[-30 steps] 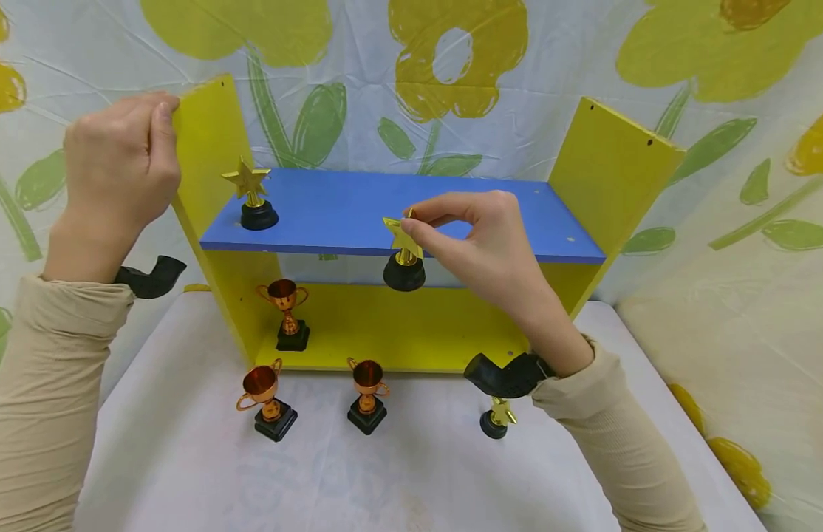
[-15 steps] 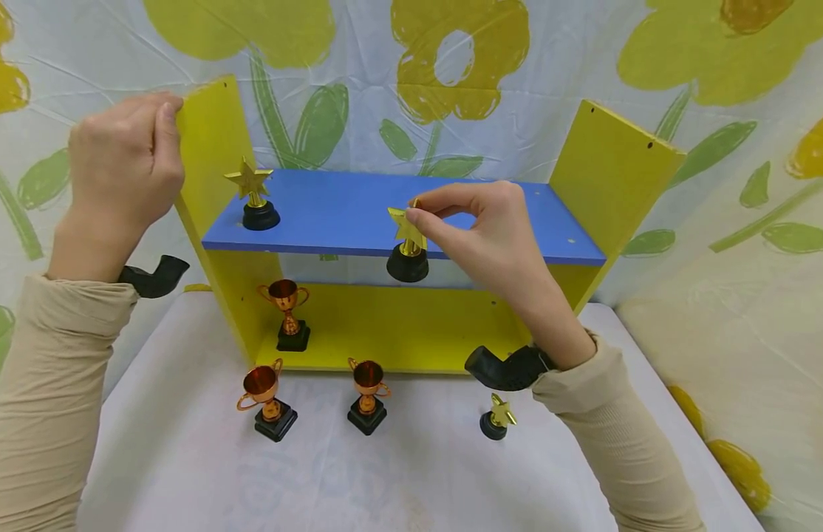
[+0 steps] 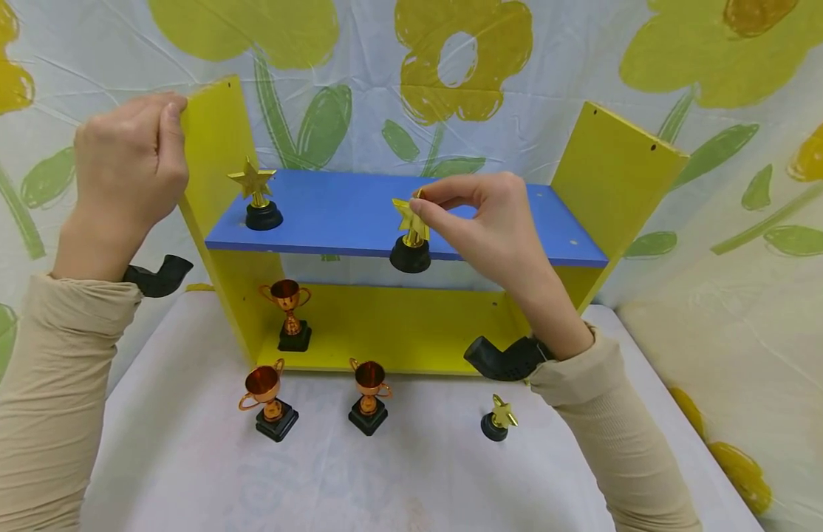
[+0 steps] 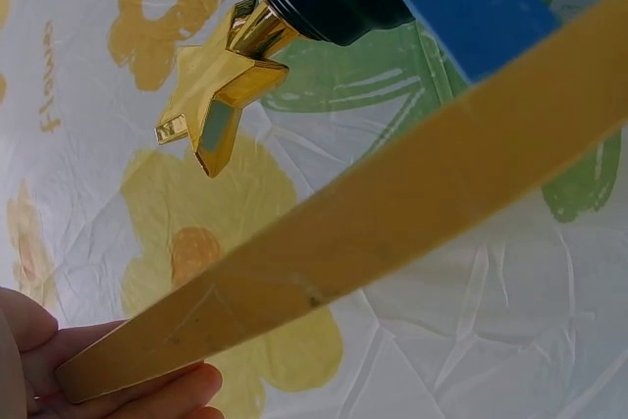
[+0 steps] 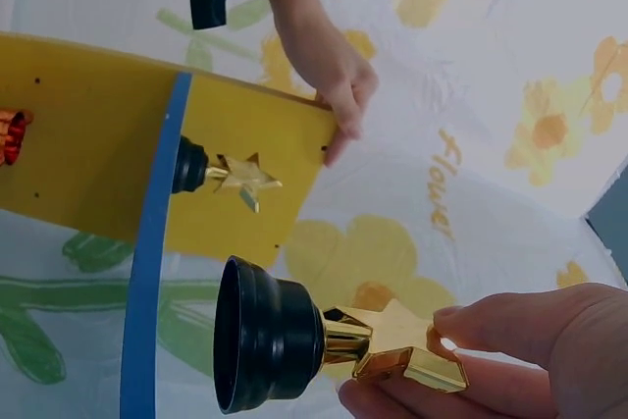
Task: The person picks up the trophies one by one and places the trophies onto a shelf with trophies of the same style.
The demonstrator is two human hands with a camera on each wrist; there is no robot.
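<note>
Yellow shelf unit [image 3: 385, 318], two copper cups [image 3: 262, 383] in front.

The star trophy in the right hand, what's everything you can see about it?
The star trophy has a shiny gold star on a short gold stem, above a round, stepped black base. It looks like plastic, maybe. It's roughly upright, held in the air near the front of the blue shelf. The right hand pinches the star, hiding part of it; nothing else seems to touch it.
</note>
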